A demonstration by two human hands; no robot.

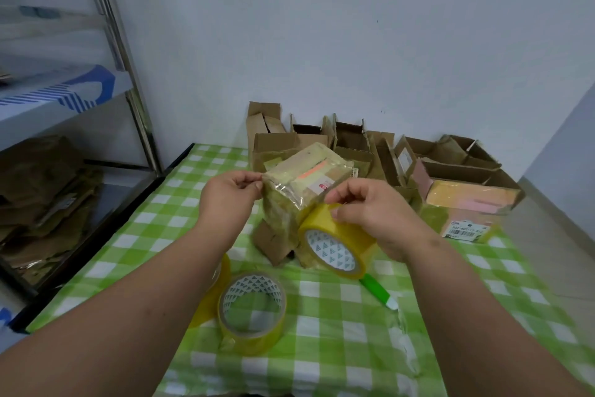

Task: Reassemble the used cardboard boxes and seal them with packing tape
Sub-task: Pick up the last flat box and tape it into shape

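Mid-seal on one small cardboard box (306, 190): left hand (230, 195) fingers pinch the tape end at its corner, right hand (370, 216) fingers curl round the packing tape roll (335, 243) right beneath them. Behind, open boxes (370, 148) look untaped, so plenty left.

A plain pale wall (322, 26) stands behind the table (338, 316), which wears a green and white checked cloth. On the left is a metal shelf (128, 100). The grey floor (553, 255) shows on the right.
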